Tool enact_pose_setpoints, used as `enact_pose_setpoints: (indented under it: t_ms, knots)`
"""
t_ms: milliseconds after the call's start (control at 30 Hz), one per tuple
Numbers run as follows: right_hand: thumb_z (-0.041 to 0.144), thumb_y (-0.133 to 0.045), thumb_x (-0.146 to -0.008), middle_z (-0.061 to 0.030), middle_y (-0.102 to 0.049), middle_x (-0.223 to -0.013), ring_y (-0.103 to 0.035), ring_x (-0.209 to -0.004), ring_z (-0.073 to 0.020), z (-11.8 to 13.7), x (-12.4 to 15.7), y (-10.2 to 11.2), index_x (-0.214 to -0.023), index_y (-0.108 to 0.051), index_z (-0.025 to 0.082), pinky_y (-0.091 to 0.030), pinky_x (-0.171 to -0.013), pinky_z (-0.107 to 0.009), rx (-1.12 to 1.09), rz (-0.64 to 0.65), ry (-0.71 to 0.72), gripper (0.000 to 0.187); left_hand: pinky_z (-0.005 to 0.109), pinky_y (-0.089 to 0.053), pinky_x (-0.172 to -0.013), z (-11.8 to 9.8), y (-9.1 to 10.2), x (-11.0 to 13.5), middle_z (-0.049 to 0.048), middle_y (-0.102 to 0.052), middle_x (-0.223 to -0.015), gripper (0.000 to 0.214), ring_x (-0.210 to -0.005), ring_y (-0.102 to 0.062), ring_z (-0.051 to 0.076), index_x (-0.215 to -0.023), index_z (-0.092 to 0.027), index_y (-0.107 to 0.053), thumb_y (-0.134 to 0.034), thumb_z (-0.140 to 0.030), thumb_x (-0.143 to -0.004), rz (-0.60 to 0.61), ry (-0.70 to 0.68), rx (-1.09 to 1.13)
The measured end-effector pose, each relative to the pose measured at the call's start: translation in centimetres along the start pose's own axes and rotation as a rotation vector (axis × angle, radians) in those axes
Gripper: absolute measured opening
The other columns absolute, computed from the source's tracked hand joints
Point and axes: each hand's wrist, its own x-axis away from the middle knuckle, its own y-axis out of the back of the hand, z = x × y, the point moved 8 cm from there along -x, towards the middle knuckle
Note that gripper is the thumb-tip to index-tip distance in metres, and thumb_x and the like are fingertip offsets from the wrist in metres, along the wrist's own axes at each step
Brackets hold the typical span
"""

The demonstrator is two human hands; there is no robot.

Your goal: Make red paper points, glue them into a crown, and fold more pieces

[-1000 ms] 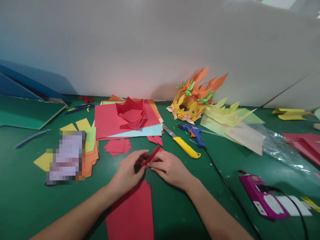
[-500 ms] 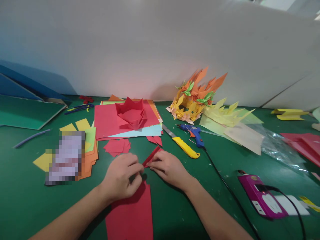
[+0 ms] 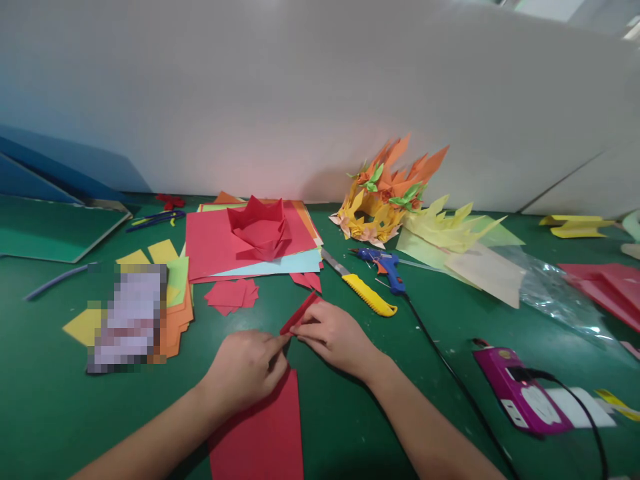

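A small folded piece of red paper (image 3: 301, 313) is pinched in my right hand (image 3: 337, 339), its upper edge slanting up to the right. My left hand (image 3: 247, 367) is closed, with its thumb and index finger together at the lower left end of that paper. Under my left hand lies a larger red sheet (image 3: 265, 437), partly covered by the hand and wrist. Just beyond the hands are small red paper pieces (image 3: 233, 295) in a loose pile and some red scraps (image 3: 306, 281).
A yellow utility knife (image 3: 370, 295) and a blue glue gun (image 3: 387, 267) with its cord lie to the right. A red paper crown (image 3: 260, 230) sits on stacked sheets; an orange and yellow crown (image 3: 373, 217) stands beside. A purple power strip (image 3: 520, 387) is at right, a blurred phone (image 3: 131, 313) at left.
My left hand has come down, its thumb and index finger closing at the red paper's lower end. My right hand keeps its pinch. The whole view has shifted slightly.
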Motion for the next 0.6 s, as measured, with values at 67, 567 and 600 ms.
enact_pose_setpoints:
  t_ms: [67, 567, 600]
  knots:
    - [0.022, -0.052, -0.091, -0.0063, -0.065, -0.081, -0.056, -0.075, -0.0167, 0.0, 0.0, 0.0, -0.090, -0.072, 0.018, -0.043, -0.064, -0.028, 0.001, 0.005, -0.005, 0.021, 0.025, -0.039, -0.043, 0.1, -0.3, 0.0, 0.0026, -0.065, -0.054, 0.034, -0.046, -0.058, 0.017, -0.091, -0.017, -0.073, -0.041, -0.015, -0.079, 0.057, 0.042, 0.000]
    - [0.028, -0.049, -0.092, -0.0073, -0.062, -0.087, -0.053, -0.079, -0.0179, 0.6, 0.1, 0.8, -0.094, -0.071, 0.018, -0.044, -0.069, -0.031, 0.008, 0.054, 0.072, 0.024, 0.026, -0.045, -0.050, 1.3, -0.9, -0.3, 0.0048, -0.074, -0.068, 0.037, -0.056, -0.066, 0.020, -0.096, -0.020, -0.074, -0.041, -0.019, -0.080, 0.246, 0.140, 0.088]
    - [0.029, -0.049, -0.092, -0.0070, -0.062, -0.083, -0.052, -0.077, -0.0177, 0.6, 0.1, 0.9, -0.090, -0.072, 0.018, -0.043, -0.068, -0.031, -0.006, 0.046, 0.064, 0.026, 0.026, -0.045, -0.050, 1.3, -1.0, -0.3, 0.0050, -0.074, -0.068, 0.037, -0.056, -0.066, 0.020, -0.097, -0.020, -0.074, -0.041, -0.019, -0.080, 0.255, 0.139, 0.085]
